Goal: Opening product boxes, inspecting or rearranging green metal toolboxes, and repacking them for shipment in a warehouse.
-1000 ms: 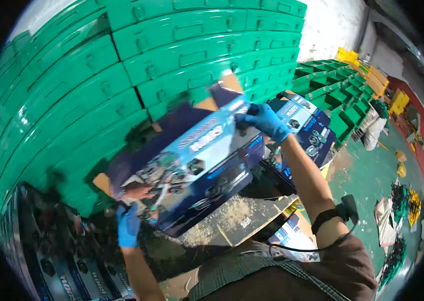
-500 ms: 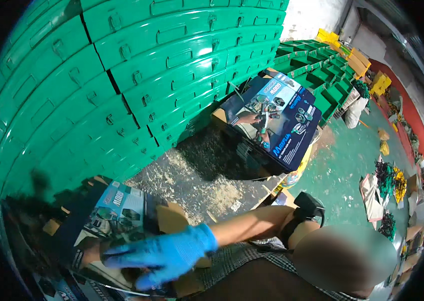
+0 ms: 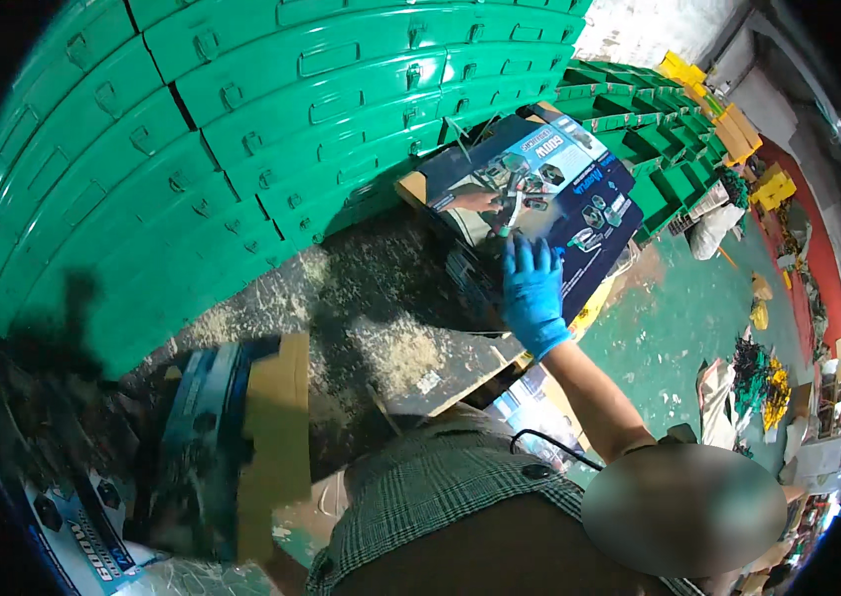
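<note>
My right hand (image 3: 535,298), in a blue glove, reaches up from the lower right. Its fingers are stretched out over the near edge of a dark blue printed power tool carton (image 3: 589,238), seemingly touching it. The carton lies tilted on a dark work surface. Lower left, a second printed carton (image 3: 204,447) stands tilted with a bare brown cardboard side (image 3: 276,427) facing right. My left hand does not show; a dark brown shape at that carton's lower corner is too dim to name.
Stacked green metal cases (image 3: 271,99) with latches form a wall behind. Open green trays (image 3: 659,159) stand at the far right. Sawdust lies scattered over the dark surface (image 3: 341,328). Another printed carton (image 3: 73,536) is at the lower left. Sacks and straps (image 3: 748,387) lie on the green floor.
My right hand has left the lower-left carton and swung up and right to the carton on the work surface. The lower-left carton has turned, showing more of its brown side.
</note>
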Motion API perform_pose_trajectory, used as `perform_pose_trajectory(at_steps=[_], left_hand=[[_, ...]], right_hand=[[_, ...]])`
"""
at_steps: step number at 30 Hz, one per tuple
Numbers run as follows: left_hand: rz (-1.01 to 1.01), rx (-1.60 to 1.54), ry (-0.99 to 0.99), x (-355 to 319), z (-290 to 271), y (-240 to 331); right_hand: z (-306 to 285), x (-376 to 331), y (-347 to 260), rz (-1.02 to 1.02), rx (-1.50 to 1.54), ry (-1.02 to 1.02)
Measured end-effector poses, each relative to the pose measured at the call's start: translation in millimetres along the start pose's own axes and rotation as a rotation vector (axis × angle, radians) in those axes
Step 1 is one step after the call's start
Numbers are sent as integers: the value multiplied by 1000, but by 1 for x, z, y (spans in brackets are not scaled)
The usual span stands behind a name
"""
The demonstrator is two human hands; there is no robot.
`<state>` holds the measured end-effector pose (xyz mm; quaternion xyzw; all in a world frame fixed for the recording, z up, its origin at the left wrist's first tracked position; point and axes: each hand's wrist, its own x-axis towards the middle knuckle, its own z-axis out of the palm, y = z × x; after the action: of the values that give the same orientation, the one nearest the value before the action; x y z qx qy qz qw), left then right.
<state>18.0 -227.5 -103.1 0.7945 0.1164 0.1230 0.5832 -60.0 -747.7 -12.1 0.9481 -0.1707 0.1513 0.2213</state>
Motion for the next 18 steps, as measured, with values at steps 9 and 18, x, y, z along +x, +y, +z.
perform_pose_trajectory(at_steps=[9, 18], left_hand=[[-216, 982, -662, -133, 12, -167], [192, 501, -1456, -131, 64, 63]], right_hand=[[-71, 41, 58, -236, 190, -176], [-143, 122, 111, -376, -118, -47]])
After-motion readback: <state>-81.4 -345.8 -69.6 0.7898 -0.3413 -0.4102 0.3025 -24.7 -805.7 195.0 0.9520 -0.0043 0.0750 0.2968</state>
